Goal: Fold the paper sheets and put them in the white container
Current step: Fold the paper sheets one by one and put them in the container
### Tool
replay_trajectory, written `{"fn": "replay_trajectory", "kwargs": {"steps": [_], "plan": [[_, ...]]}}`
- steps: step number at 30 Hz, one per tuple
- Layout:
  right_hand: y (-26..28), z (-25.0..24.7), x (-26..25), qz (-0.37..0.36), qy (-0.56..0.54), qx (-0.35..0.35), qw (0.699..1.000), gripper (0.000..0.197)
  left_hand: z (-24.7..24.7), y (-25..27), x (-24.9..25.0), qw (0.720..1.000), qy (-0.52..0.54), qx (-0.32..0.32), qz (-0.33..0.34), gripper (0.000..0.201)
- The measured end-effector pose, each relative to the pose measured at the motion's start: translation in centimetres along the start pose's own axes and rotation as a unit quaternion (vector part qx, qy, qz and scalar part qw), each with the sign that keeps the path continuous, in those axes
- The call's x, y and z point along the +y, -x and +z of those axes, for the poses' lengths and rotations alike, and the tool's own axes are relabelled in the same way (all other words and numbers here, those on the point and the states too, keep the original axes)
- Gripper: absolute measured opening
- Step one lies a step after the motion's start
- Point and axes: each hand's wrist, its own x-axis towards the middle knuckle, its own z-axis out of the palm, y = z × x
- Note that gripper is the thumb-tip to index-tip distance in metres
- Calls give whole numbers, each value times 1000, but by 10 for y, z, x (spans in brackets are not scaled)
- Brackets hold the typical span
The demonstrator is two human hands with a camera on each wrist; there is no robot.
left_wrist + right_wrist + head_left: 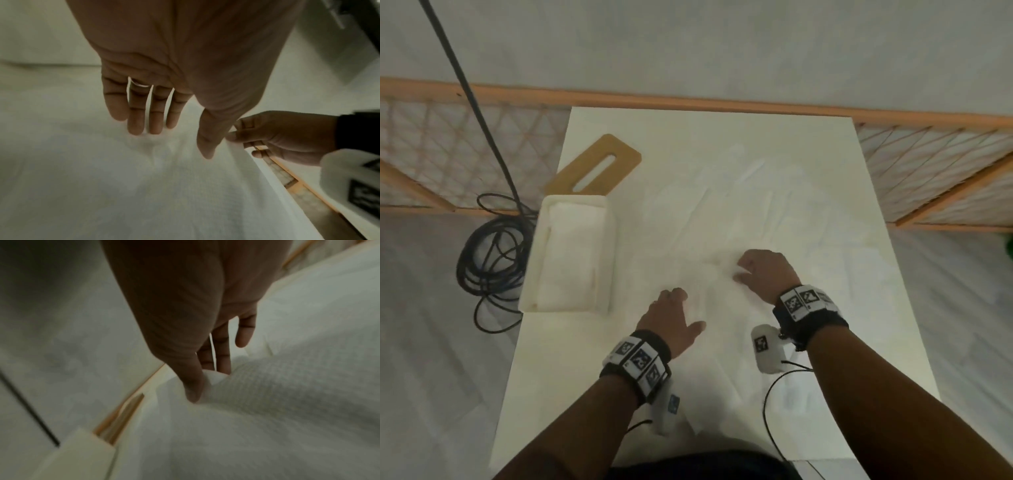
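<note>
Several white paper sheets (722,219) lie spread and crumpled over the white table (558,370). My right hand (760,274) pinches the raised edge of one sheet (267,394) between thumb and fingers. My left hand (674,318) lies just to its left, fingers (144,113) fairly straight with their tips touching the sheet (144,178). The white container (571,257) stands at the table's left edge and holds folded white paper.
A tan wooden lid (595,164) with a slot lies behind the container. A coiled black cable (489,250) sits on the floor to the left. A wooden lattice rail (945,171) runs behind the table. A thin wire (770,404) trails from my right wristband.
</note>
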Motion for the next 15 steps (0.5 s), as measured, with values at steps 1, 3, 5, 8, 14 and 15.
{"fn": "replay_trajectory", "kwargs": {"steps": [1, 3, 5, 8, 14, 15], "plan": [[2, -4, 4, 1, -42, 9, 999, 16, 5, -2, 1, 999, 40, 9, -12, 64], [5, -13, 9, -5, -109, 13, 994, 15, 11, -6, 4, 996, 81, 36, -17, 55], [8, -18, 17, -16, -159, 19, 987, 15, 13, -12, 7, 996, 70, 50, -6, 33], [9, -23, 28, -41, -194, 83, 977, 18, 11, -17, 12, 998, 46, 51, -13, 12], [34, -28, 75, 157, -43, 50, 985, 44, 6, -21, 18, 996, 5, 88, -26, 13], [41, -20, 85, 188, 8, -18, 982, 54, 6, -22, 23, 994, 18, 105, -14, 17]]}}
